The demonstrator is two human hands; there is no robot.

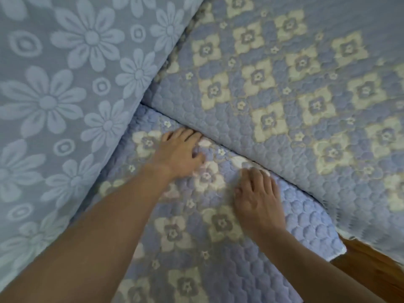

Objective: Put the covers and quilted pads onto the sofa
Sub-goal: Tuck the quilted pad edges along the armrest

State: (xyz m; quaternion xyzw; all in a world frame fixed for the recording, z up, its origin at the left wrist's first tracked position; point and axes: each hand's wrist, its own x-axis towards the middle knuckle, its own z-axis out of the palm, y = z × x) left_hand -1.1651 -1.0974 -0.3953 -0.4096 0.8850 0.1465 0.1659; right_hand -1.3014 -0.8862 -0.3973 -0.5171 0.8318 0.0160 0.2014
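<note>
We find both hands, left hand [178, 153] and right hand [258, 197], spread flat, gripping nothing, pressing the lower quilted pad [185, 232] at centre against the seam. Risk: pushing could ruck it or shift the adjoining pad [295, 95] at two o'clock.

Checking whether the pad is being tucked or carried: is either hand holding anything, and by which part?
Nothing is gripped. The left hand and right hand lie palm-down on the quilted pad, fingertips at its back edge by the seam.
</note>
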